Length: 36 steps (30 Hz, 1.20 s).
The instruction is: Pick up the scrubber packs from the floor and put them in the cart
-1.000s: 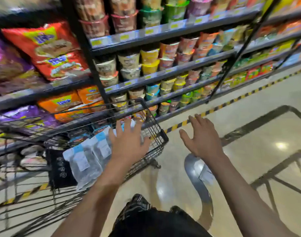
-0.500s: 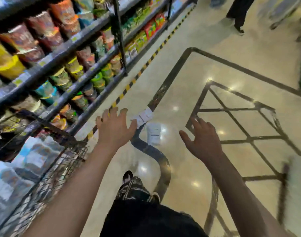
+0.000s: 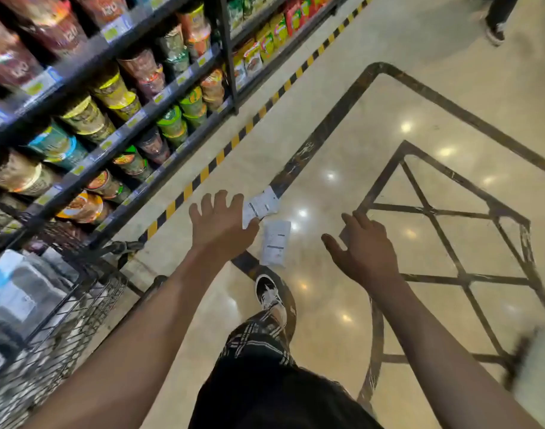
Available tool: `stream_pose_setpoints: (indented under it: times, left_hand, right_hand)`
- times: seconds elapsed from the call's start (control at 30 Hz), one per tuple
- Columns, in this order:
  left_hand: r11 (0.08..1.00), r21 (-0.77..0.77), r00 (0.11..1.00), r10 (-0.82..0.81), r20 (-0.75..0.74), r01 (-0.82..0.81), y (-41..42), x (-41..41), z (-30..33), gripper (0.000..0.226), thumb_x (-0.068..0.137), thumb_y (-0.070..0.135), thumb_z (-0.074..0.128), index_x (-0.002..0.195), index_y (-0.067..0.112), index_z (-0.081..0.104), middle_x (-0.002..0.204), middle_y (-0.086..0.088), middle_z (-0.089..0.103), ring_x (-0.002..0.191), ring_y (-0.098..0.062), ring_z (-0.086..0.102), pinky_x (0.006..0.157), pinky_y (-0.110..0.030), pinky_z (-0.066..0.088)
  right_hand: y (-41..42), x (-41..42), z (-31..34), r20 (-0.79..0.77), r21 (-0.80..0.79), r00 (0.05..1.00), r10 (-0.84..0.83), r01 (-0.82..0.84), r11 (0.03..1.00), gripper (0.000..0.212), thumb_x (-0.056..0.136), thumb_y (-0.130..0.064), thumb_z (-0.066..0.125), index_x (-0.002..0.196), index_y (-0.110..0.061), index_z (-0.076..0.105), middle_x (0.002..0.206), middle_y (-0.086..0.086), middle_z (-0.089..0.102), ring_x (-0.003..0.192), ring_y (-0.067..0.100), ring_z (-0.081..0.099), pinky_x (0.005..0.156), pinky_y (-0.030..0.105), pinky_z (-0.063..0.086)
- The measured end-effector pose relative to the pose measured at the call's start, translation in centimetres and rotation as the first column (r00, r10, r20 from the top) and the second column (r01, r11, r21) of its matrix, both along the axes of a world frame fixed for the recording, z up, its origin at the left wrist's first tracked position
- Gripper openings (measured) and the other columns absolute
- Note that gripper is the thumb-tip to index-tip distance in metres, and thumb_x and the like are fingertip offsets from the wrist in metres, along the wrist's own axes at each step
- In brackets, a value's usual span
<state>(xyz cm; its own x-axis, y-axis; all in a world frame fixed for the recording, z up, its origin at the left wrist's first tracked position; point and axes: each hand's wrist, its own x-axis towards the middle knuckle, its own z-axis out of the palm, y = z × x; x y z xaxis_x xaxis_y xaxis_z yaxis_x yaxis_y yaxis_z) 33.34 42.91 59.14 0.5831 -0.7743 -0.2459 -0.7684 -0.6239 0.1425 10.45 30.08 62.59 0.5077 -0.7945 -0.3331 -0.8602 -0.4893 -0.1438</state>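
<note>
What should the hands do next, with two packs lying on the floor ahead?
Probably lower the left hand onto the nearer-lying pack and grip it. Both hands are open and empty, the left one overlaps that pack's edge in view, and the second pack lies just beside it.

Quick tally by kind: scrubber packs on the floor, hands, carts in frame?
Scrubber packs on the floor: 2, the far pack and the near pack
Hands: 2, left hand and right hand, both holding nothing
Carts: 1, the wire cart
Total: 5
</note>
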Motion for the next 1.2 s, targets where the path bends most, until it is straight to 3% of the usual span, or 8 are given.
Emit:
stream_pose_setpoints:
  times: [0.3,0.43,0.53,0.7,0.87,1.0,1.13,1.2]
  left_hand:
    - [0.986,0.167,0.999,0.033,-0.027,-0.029,-11.1,4.1,-13.0,0.065,0.095,0.056,0.045,0.144,0.014,0.050,0.149,-0.018,0.047,0.132,-0.043,0.046,0.108,-0.055,0.035]
    - [0.970,0.240,0.998,0.038,-0.050,-0.025,-13.5,4.2,-25.3,0.065,0.089,0.054,0.041,0.133,0.009,0.059,0.133,-0.024,0.058,0.112,-0.047,0.059,0.092,-0.057,0.049]
    - [0.927,0.376,0.997,0.020,-0.077,0.011,-14.8,4.9,-36.1,0.061,0.093,0.052,0.054,0.141,0.015,0.048,0.141,-0.019,0.050,0.122,-0.043,0.054,0.100,-0.053,0.045]
    - [0.927,0.374,0.993,0.057,-0.107,-0.012,-17.2,6.5,-55.7,0.067,0.093,0.050,0.057,0.148,0.016,0.038,0.147,-0.022,0.042,0.126,-0.044,0.048,0.102,-0.052,0.039]
    - [0.936,0.353,0.994,0.047,-0.096,-0.010,-19.9,11.7,-71.3,0.086,0.092,0.052,0.065,0.159,0.014,0.026,0.158,-0.025,0.028,0.143,-0.049,0.031,0.112,-0.060,0.032]
    - [0.914,0.406,0.992,0.059,-0.115,-0.007,-20.8,15.0,-77.7,0.119,0.071,0.060,0.082,0.160,0.023,0.012,0.164,-0.020,0.011,0.148,-0.050,0.016,0.110,-0.064,0.030]
    - [0.930,0.354,0.994,0.110,-0.013,-0.098,-21.0,13.2,-78.5,0.111,0.067,0.052,0.084,0.153,0.021,0.021,0.144,-0.020,0.035,0.127,-0.047,0.041,0.096,-0.056,0.043]
    - [0.922,0.327,0.958,0.258,-0.124,-0.206,-20.7,11.5,-77.8,0.106,0.069,0.053,0.081,0.151,0.020,0.022,0.140,-0.019,0.040,0.125,-0.045,0.045,0.099,-0.055,0.042]
  right_hand:
    - [-8.8,6.3,-15.8,-0.114,0.268,0.987,0.117,-0.083,0.960,0.071,0.097,-0.062,0.046,0.147,-0.012,0.047,0.147,0.013,0.052,0.123,0.045,0.055,0.094,0.049,0.050]
    - [-10.6,7.8,-28.5,-0.162,0.441,0.982,0.101,-0.020,0.897,0.064,0.099,-0.056,0.048,0.147,-0.014,0.043,0.149,0.012,0.047,0.130,0.042,0.048,0.096,0.050,0.049]
    - [-11.1,8.5,-39.8,-0.191,0.525,0.979,0.069,0.043,0.850,0.058,0.099,-0.053,0.048,0.142,-0.014,0.043,0.138,0.015,0.053,0.124,0.041,0.054,0.095,0.048,0.050]
    - [-11.3,9.8,-58.1,-0.225,0.557,0.974,-0.021,0.146,0.818,0.050,0.098,-0.045,0.053,0.135,-0.014,0.040,0.126,0.014,0.050,0.117,0.041,0.057,0.089,0.046,0.049]
    - [-10.6,14.8,-74.1,-0.154,0.569,0.978,-0.141,0.205,0.796,0.071,0.093,-0.048,0.064,0.147,-0.018,0.027,0.141,0.019,0.037,0.118,0.043,0.051,0.087,0.044,0.046]
    - [-9.1,18.0,-80.4,-0.244,0.527,0.953,-0.182,0.287,0.800,0.102,0.080,-0.073,0.065,0.147,-0.018,0.011,0.152,0.029,0.011,0.135,0.060,0.031,0.111,0.062,0.037]
    - [-9.5,17.9,-81.0,-0.222,0.515,0.925,-0.309,0.381,0.768,0.089,0.080,-0.046,0.076,0.140,-0.024,0.014,0.145,0.020,0.013,0.125,0.059,0.035,0.098,0.058,0.050]
    - [-10.8,17.3,-80.5,-0.165,0.582,0.897,-0.411,0.425,0.693,0.081,0.078,-0.038,0.078,0.132,-0.029,0.019,0.137,0.012,0.018,0.116,0.046,0.039,0.088,0.053,0.053]
